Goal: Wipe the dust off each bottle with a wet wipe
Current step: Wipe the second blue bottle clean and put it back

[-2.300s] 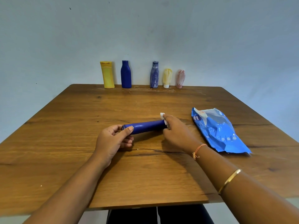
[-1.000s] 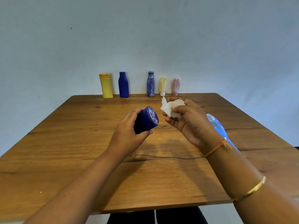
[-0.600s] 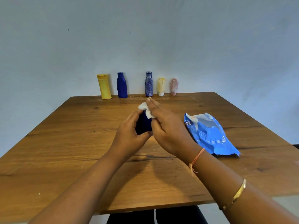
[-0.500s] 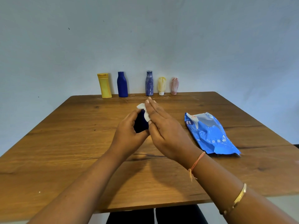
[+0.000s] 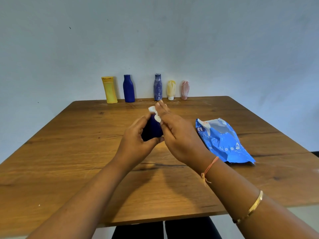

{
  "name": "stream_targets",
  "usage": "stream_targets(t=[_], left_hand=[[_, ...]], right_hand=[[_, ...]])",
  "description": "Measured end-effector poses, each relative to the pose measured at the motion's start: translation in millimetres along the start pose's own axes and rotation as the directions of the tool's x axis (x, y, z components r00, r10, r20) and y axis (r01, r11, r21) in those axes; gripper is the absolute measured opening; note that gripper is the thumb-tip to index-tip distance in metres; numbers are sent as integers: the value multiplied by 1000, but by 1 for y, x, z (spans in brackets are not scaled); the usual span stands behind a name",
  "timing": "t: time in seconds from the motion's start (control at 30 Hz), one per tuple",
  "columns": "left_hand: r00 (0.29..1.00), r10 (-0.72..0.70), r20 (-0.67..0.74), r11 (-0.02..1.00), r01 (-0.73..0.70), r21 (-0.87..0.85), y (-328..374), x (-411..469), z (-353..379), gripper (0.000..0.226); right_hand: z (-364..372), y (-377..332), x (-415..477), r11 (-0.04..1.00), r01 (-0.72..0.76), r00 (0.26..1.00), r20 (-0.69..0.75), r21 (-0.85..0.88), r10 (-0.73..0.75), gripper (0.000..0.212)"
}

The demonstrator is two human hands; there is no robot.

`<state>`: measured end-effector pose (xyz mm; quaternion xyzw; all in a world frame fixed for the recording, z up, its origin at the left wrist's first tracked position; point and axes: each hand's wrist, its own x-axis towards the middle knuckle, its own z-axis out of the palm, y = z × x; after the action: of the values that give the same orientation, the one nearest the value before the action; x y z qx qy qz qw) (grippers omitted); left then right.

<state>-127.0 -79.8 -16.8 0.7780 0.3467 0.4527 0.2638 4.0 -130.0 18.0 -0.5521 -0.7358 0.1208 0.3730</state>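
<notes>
At table centre, left hand grips a blue bottle; right hand, fingers straight, presses wet wipe on it; twelve-o'clock streaked bottles seemingly remain.

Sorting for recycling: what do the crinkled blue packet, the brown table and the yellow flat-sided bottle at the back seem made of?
Crinkled blue packet: thin glossy plastic film, judging by its creases and sheen. Brown table: wood or wood-look laminate, matte, with grain lines and dark knots. Yellow flat-sided bottle: probably opaque plastic, dull-looking; its moulded shape suggests so.
</notes>
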Motion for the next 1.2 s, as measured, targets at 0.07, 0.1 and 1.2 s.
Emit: stream_targets(t=[0.07, 0.1, 1.2], left_hand=[[997, -72, -25, 995, 70, -69, -7, 5, -4, 65], [995, -94, -35, 991, 91, -98, -11, 6, -7, 68], [976, -183, 115, 946, 207, -250, -6, 7, -20, 50]], right_hand=[[3, -1, -7, 996, 40, 998, 51, -75, -36, 53], [5, -1, -11, 993, 56, 996, 78, -103, -48, 54], [9, -4, -14, 989, 117, 988, 110, -92, -106, 55]])
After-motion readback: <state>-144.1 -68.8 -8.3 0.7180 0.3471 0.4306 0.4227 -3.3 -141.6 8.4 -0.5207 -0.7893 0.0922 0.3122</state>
